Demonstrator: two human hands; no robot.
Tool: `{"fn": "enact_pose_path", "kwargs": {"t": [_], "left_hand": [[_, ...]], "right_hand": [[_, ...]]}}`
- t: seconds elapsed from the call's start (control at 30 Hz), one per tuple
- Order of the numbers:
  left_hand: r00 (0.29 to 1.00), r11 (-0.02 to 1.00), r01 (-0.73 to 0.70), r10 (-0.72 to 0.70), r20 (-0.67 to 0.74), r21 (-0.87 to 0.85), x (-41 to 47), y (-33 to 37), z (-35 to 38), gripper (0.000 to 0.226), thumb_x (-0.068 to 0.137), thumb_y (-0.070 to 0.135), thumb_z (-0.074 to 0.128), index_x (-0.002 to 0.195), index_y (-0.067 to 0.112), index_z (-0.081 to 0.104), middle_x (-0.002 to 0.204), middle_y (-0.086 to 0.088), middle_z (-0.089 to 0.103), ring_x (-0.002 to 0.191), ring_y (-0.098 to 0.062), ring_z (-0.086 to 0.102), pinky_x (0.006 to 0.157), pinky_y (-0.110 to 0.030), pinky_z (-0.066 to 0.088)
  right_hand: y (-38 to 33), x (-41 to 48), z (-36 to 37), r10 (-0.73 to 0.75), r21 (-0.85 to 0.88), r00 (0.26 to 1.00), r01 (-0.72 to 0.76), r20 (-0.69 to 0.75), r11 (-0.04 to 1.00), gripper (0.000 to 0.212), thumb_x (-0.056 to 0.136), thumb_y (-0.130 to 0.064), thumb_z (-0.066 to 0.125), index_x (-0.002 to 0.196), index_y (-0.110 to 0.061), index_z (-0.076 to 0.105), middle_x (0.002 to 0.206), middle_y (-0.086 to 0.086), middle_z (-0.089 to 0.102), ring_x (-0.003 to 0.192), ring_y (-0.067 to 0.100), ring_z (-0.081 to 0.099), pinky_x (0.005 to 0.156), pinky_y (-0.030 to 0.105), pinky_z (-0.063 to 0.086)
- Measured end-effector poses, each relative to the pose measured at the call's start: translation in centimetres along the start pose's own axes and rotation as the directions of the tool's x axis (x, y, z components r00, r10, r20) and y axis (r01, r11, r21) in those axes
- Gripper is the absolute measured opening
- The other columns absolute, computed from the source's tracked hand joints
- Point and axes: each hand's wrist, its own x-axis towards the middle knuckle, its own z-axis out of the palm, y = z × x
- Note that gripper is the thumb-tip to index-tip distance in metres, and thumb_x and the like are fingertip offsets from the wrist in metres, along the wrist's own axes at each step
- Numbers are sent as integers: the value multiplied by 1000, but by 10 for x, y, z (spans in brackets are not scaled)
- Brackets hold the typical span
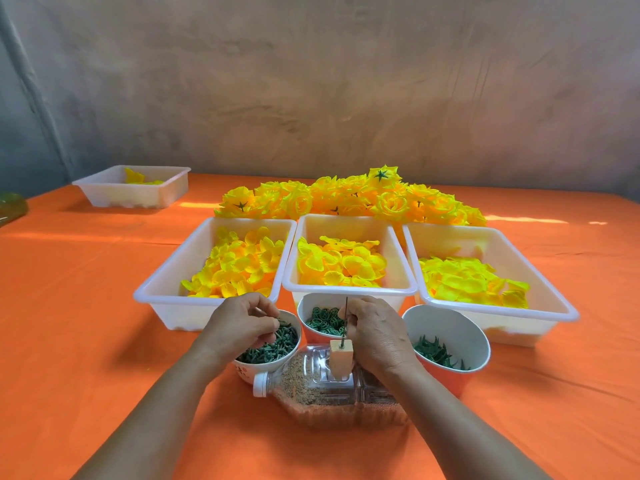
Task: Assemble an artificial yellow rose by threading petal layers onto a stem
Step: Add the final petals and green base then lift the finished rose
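Orange-clothed surface [86, 306]: three white plastic trays [349, 291] hold yellow fabric petals [346, 261]. At its front edge the left hand [242, 323] seemingly pinches a piece in the white bowl [258, 367] of green plastic stems [278, 344]; the right hand [377, 336] grips a thin upright metal pin [346, 306].

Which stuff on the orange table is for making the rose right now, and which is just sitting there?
For the job: left hand pinching green pegs; peg cup; right hand pinching the upright pin; wooden block; bottle; left petal tray; middle petal tray; right petal tray; ring cup; leaf cup.
Just sitting: finished roses; far tray.
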Motion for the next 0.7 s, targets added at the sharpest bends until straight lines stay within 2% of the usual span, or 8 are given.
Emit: {"fn": "enact_pose_path", "kwargs": {"t": [0.1, 0.2, 0.33, 0.53, 0.63, 0.7], "left_hand": [[1000, 994, 0, 2, 17, -107, -3, 5, 2, 15, 84, -1, 68, 84, 13, 70, 69, -6, 69, 60, -14, 67, 54, -23, 49], [999, 981, 7, 0, 38, -196, -6, 13, 7, 17, 85, 1, 68, 88, 17, 75, 75, -7, 72, 62, -12, 67, 55, -20, 52], [996, 951, 25, 4, 91, -309, -11, 25, 18, 12, 87, -1, 66, 91, 9, 73, 73, -10, 70, 62, -11, 66, 54, -19, 53], [984, 824, 98, 3, 177, -559, -23, 48, 33, 17, 89, 6, 63, 82, 12, 78, 68, 0, 66, 56, -8, 62, 49, -16, 49], [976, 776, 116, 27, 217, -620, -31, 60, 38, 13, 79, 17, 68, 82, 14, 80, 68, 2, 66, 57, -5, 61, 51, -15, 49], [970, 759, 96, 74, 233, -644, -37, 69, 41, 19, 72, 23, 69, 85, 16, 81, 71, 3, 68, 62, -5, 63, 58, -16, 51]], "right_hand": [[0, 0, 1, -4, -10, 1000, 4, -8, 1000, 21, 91, -15, 51, 98, -19, 71, 104, -3, 67, 98, 22, 56, 67, 27, 32], [0, 0, 0, -6, -24, 1000, 6, -11, 1000, 23, 90, -14, 50, 100, -19, 70, 104, -2, 66, 98, 21, 55, 67, 26, 30], [0, 0, 0, -3, -4, 1000, 3, -6, 1000, 22, 90, -13, 50, 98, -19, 70, 104, -2, 66, 99, 22, 55, 68, 25, 30], [-1, -1, -2, -16, 3, 1000, 16, -2, 1000, 24, 90, -13, 48, 99, -19, 70, 104, -1, 66, 98, 22, 55, 68, 25, 29], [-2, -1, -4, -19, 12, 1000, 19, 0, 1000, 23, 90, -13, 48, 96, -19, 69, 102, -1, 66, 97, 23, 55, 67, 26, 29], [-2, -1, -4, -20, 12, 1000, 20, 0, 1000, 22, 89, -13, 48, 94, -19, 69, 99, -1, 65, 95, 23, 55, 66, 26, 27]]}}
